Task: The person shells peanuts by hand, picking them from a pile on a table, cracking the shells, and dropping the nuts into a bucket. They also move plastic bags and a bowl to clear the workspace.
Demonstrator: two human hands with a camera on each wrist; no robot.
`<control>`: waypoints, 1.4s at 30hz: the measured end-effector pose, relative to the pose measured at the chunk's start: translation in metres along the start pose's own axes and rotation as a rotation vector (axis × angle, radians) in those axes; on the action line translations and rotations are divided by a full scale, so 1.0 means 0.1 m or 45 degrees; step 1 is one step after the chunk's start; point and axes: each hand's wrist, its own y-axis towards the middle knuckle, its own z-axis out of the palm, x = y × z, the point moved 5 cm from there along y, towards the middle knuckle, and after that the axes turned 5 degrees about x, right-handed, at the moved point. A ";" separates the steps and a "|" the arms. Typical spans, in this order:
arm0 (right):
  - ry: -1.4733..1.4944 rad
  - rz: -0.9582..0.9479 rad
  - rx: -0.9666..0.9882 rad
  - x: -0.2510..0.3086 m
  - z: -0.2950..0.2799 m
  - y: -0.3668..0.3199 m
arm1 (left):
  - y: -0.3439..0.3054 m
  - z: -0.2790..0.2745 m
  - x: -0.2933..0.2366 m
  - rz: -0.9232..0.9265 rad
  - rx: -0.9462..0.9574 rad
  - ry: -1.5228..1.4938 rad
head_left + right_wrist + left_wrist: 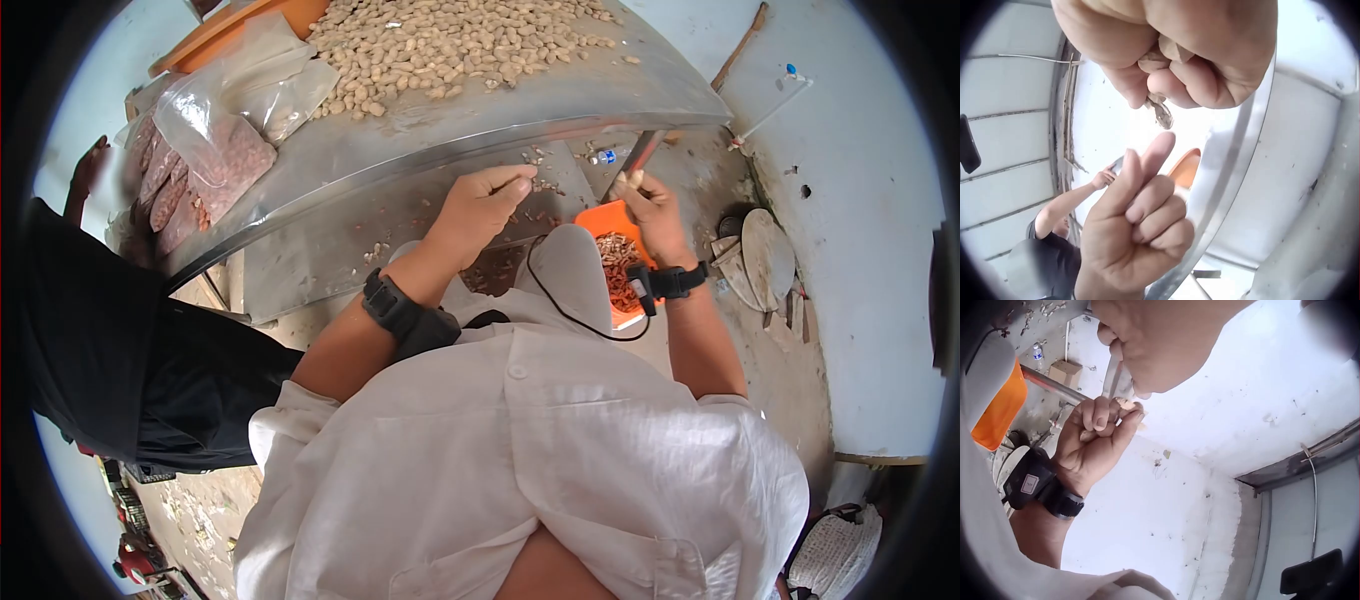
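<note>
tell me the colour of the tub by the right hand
The tub is orange, best seen in the head view.

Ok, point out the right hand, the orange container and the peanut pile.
Right hand [660, 222], head view, middle of the hand.
Orange container [602, 217], head view, bare far end.
Peanut pile [455, 45], head view, middle of the pile.

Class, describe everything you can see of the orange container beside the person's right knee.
The orange container looks like smooth plastic, open-topped, with rounded corners and a pale near edge. It is beside that knee, holding reddish and paler pieces, seemingly peanuts. The right hand and wristband overlap it in view; contact with the knee is unclear.
</note>
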 end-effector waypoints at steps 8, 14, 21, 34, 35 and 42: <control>-1.122 0.040 -0.231 -0.59 -0.93 -0.10 | 0.05 0.04 0.21 -0.209 0.117 -0.720; 0.703 0.141 0.100 0.25 0.51 0.03 | 0.04 0.24 0.03 -0.030 0.075 -0.009; 0.774 0.127 0.208 0.35 1.28 0.14 | -0.02 0.18 -0.14 0.221 0.155 0.388; 1.144 0.213 0.481 0.41 1.27 0.02 | -0.01 -0.01 -0.14 0.389 0.036 0.281; 1.181 0.228 0.434 0.41 1.27 0.02 | 0.01 0.00 -0.12 0.396 0.094 0.252; 0.759 0.030 0.497 0.51 1.31 0.02 | -0.05 -0.04 -0.23 0.385 0.123 0.260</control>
